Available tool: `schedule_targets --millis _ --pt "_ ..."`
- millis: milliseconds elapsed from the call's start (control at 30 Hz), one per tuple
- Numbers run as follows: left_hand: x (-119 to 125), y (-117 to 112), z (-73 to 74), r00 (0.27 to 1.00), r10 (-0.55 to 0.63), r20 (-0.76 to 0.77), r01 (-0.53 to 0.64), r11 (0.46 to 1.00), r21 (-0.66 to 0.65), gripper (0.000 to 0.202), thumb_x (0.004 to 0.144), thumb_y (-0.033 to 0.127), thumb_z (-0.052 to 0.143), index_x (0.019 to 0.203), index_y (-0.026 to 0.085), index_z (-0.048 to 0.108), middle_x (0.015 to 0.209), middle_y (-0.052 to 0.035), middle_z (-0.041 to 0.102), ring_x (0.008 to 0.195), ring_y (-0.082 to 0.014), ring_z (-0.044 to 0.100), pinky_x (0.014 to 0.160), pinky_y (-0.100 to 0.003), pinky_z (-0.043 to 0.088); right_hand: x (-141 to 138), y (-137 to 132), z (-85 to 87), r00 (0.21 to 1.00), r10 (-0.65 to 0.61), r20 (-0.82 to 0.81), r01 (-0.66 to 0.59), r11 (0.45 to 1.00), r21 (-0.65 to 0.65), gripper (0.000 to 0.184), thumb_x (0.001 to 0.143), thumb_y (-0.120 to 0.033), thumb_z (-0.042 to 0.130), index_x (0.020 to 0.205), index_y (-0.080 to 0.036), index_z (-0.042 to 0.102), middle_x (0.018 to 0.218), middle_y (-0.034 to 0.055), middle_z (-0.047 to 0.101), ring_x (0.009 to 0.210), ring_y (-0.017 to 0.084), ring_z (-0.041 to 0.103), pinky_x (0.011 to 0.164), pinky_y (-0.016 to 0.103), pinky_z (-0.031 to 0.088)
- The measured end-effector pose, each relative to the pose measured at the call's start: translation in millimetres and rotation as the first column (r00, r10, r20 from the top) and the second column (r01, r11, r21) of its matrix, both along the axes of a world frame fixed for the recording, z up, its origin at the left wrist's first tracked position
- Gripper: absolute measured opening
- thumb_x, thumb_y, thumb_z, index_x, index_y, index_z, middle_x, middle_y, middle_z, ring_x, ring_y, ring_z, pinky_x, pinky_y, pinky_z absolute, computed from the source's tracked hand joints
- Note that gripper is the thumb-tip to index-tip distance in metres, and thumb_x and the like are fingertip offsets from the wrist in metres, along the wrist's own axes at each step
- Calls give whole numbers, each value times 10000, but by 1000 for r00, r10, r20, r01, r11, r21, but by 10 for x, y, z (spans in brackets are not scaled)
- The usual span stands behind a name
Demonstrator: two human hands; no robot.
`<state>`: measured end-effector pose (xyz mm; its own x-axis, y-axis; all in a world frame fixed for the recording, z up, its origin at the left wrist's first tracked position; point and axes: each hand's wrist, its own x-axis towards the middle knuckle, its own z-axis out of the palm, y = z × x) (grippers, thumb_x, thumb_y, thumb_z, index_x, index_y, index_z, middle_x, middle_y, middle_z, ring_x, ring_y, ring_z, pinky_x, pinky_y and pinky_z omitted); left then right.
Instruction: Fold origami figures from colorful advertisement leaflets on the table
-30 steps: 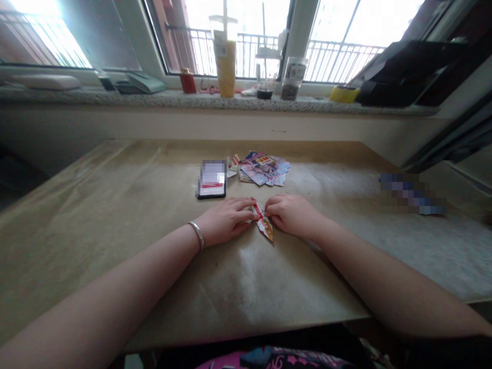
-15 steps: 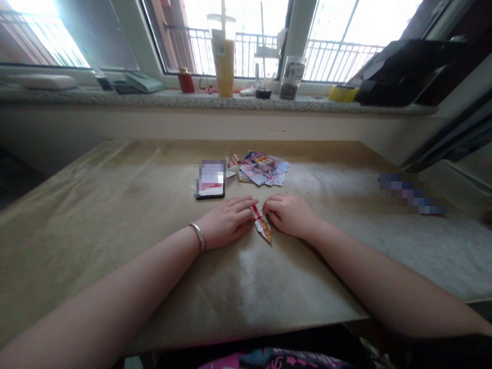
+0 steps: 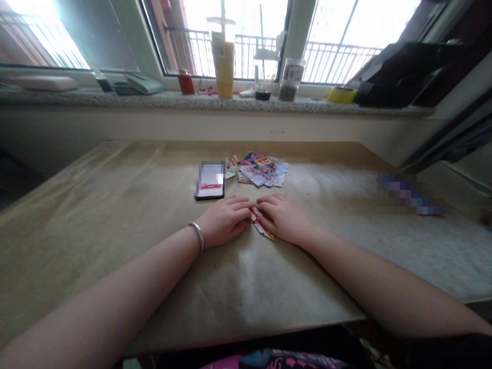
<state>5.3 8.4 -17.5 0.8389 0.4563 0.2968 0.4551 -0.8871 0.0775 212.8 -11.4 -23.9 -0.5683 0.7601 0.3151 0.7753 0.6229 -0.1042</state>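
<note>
A narrow folded piece of paper [image 3: 266, 233], white with red and orange print, lies slantwise on the table between both hands. My left hand [image 3: 225, 218], with a silver bangle at the wrist, rests on the table at its left edge. Its fingers are stretched out and their tips touch the paper's upper end. From the other side my right hand [image 3: 285, 218] lies over the paper with extended fingers, pressing on it and covering its right part. The thumb sits lower on the strip.
Beyond the hands lie a phone [image 3: 211, 180], a small printed paper scrap [image 3: 231, 165] and a stack of colourful printed papers [image 3: 264, 170]. A blurred-out flat item [image 3: 409, 195] is at the right. Cups, a yellow tape roll [image 3: 342, 95] and a black object [image 3: 403, 77] stand on the windowsill [image 3: 154, 101].
My right hand has uncurled and moved slightly left over the folded paper, covering more of it. The paper's lower tip has shifted a little right. My left hand has barely moved.
</note>
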Motion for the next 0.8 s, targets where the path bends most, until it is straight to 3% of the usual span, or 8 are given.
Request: schedule_targets --millis 167,367,500,600,700,800 --pt "9 16 -11 995 100 20 -98 993 -67 175 880 228 464 989 165 584 1029 -74 660 967 -196 598 855 -331 474 10 51 -38 994 76 -78 -78 996 -33 272 894 -295 480 1010 -151 679 1106 102 650 1008 220 578 911 367 445" --pt "-2 37 -37 982 191 -3 -191 980 -53 150 864 267 505 924 170 602 892 -58 661 856 -198 595 768 -320 465 23 83 -69 969 195 -151 -204 978 -52 236 867 -260 537 1036 -176 679 1089 83 655 997 197 587 900 342 461" --pt "7 37 -46 986 164 8 -164 986 -32 166 857 246 523 982 165 598 946 -68 654 873 -196 578 777 -315 456 31 78 -60 983 111 -146 -119 992 -43 238 848 -307 566 1019 -190 682 1092 86 655 999 220 589 896 381 462" --pt "17 33 -50 989 149 14 -148 988 -50 144 866 239 515 958 166 598 940 -66 641 860 -186 566 768 -301 451 27 74 -45 985 51 -162 -64 995 -74 180 813 -316 606 907 -185 686 1079 93 660 1001 229 593 885 394 465" --pt "13 33 -47 988 153 27 -150 984 -99 91 844 219 544 894 164 595 905 -59 622 821 -172 557 736 -280 444 22 73 -44 979 46 -197 -69 991 -110 103 794 -277 623 786 -178 650 1053 88 667 988 219 598 874 378 470" --pt "-3 37 -51 984 158 82 -145 979 -144 92 820 212 577 902 173 590 898 -47 601 799 -159 552 710 -262 437 26 77 -57 971 64 -230 -92 989 -113 81 803 -259 610 806 -184 639 1050 77 665 995 209 591 887 367 461"
